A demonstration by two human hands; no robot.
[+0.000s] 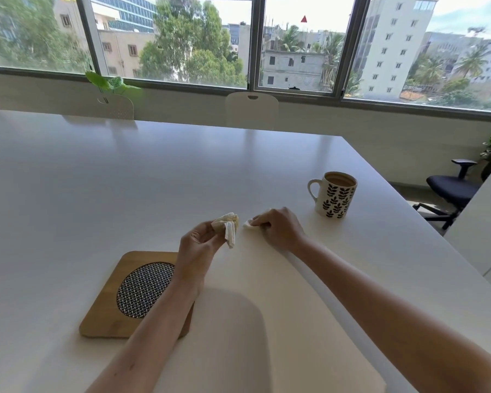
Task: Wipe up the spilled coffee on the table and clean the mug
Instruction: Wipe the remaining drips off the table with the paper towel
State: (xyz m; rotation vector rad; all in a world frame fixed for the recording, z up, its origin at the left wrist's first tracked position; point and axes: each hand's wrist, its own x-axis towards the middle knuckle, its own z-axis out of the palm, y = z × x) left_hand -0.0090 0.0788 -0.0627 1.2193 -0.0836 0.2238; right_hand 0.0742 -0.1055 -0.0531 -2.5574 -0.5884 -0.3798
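One white table [153, 180] is seen; no coffee is visible on it, so wiping is judged nearly done. One wooden trivet [108, 302] lies near left. One leaf-patterned mug [336, 194] stands upright far right, well apart from both hands, brown liquid inside; cleaning not yet begun. A crumpled stained tissue [228, 226] is gripped above the table by the left hand [194, 246]. A small white tissue [248, 224] is pressed to the table by the right hand [278, 226], fingers curled over it. Next, a reach right to the mug is called for.

mug [336, 195]: white, black leaf print (brown coffee inside) | trivet [131, 293]: tan, black-white weave
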